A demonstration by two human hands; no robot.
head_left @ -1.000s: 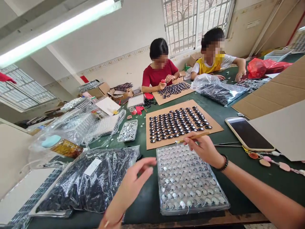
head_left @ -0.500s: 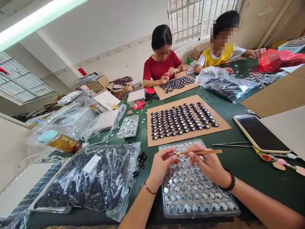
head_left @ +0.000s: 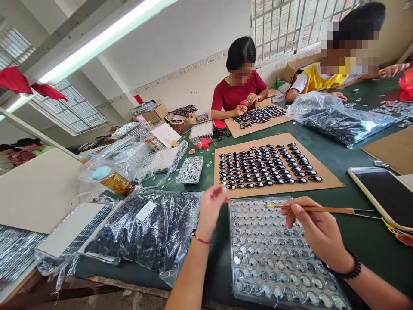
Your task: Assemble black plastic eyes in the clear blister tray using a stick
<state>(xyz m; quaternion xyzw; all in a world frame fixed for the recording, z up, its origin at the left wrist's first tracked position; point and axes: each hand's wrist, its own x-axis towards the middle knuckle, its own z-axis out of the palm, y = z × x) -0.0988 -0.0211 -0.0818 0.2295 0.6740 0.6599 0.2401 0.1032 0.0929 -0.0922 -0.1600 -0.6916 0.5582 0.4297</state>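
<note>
My right hand (head_left: 318,228) is closed around a thin wooden stick (head_left: 329,209) with a yellow tip, which points left above a clear plastic tray (head_left: 237,275). Round, silvery discs (head_left: 237,260) fill the tray in rows. To the left, my left hand (head_left: 211,209) is pinched on a small pale piece (head_left: 224,188), slightly blurred, by the near left corner of a brown cardboard sheet (head_left: 322,189). Glossy black oval pieces with pale centres (head_left: 258,176) lie in rows on that sheet.
Left lies a clear bag of black pieces (head_left: 129,241); behind it are a jar (head_left: 118,183) and a tub of silvery bits (head_left: 190,170). A phone (head_left: 383,196) lies right. Two people sit across the green table, one handling black pieces on another cardboard sheet (head_left: 254,129).
My left hand has moved away from the stick's tip, left towards the cardboard sheet. My right hand still holds the stick over the tray. The view has turned left.
</note>
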